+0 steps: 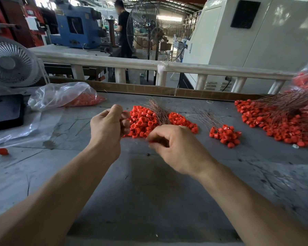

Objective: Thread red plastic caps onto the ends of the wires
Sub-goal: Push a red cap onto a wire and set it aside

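A heap of loose red plastic caps [142, 122] lies at the table's middle, and a bundle of thin copper wires [158, 111] rests across it. My left hand [109, 126] hovers at the heap's left edge, thumb pressed to curled fingers in a pinch on what looks like a thin wire, barely visible. My right hand [176, 146] is just in front of the heap, fingers curled down around a red cap [150, 141], of which only a sliver shows at the fingertips. To the right lie a small cluster of capped wires [224, 135] and a large pile of them [283, 125].
A plastic bag of caps [64, 96] lies at back left beside a grey fan [9, 63] and a black case [5, 112]. One stray cap [3, 151] sits at the left. A cardboard strip [149, 89] edges the table's back. A person [123, 29] stands far behind.
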`<state>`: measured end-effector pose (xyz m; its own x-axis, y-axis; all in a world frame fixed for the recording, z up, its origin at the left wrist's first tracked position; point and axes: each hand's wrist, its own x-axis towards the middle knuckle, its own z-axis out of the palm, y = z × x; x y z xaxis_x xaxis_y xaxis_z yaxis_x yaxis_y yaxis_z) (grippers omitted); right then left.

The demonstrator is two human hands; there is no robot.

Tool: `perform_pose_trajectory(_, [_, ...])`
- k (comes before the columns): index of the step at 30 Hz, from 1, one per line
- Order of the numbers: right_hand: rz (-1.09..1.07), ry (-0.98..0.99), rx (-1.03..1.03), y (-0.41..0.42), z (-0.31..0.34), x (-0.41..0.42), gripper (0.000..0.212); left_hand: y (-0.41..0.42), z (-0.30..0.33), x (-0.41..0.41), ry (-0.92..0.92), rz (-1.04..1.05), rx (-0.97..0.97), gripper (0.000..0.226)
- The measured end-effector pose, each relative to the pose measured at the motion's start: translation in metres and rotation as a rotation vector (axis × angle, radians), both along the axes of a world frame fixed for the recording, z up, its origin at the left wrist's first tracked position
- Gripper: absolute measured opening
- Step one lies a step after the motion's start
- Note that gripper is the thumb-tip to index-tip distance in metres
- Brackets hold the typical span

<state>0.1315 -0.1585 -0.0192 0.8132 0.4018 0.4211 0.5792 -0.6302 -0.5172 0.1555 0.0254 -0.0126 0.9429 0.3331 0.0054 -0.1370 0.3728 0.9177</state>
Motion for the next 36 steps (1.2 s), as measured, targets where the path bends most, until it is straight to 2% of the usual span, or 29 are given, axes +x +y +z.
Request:
perform_pose_trajectory(5, [0.074,-0.030,-0.047,0.013,-0.001,-0.008,0.012,0.005,0.000,0.003,0.018,0.120,-0.016,0.035])
perform_pose_trajectory(10, [0.020,-0.034,-0.007,0.001,0.005,-0.004,0.007,0.014,-0.002,0.009,0.024,0.050,-0.036,0.027])
perform_pose_trajectory(13, [-0.110,-0.069,0.051,-0.012,0.004,0.005,0.006,0.016,-0.002,0.009,0.011,-0.048,-0.023,0.009])
perform_pose_trajectory(18, [-0.471,-0.157,0.212,-0.052,0.007,0.029,0.008,0.009,-0.004,0.003,0.030,-0.178,0.118,0.023])
perform_pose_trajectory(23, [-0.833,-0.130,0.178,-0.104,0.003,0.046,0.004,-0.003,-0.008,-0.003,0.010,-0.123,0.293,0.012])
perform_pose_trajectory(27, [-0.917,-0.061,0.136,-0.120,-0.001,0.049,0.002,-0.006,-0.010,-0.005,-0.031,-0.129,0.444,0.011])
perform_pose_trajectory(33, [-0.960,0.039,0.015,-0.126,-0.008,0.057,0.005,-0.011,-0.012,-0.008,-0.063,-0.163,0.543,0.015])
perform_pose_trajectory(36, [-0.956,0.015,-0.011,-0.128,-0.008,0.058,0.008,-0.011,-0.014,-0.008,-0.077,-0.186,0.592,0.015])
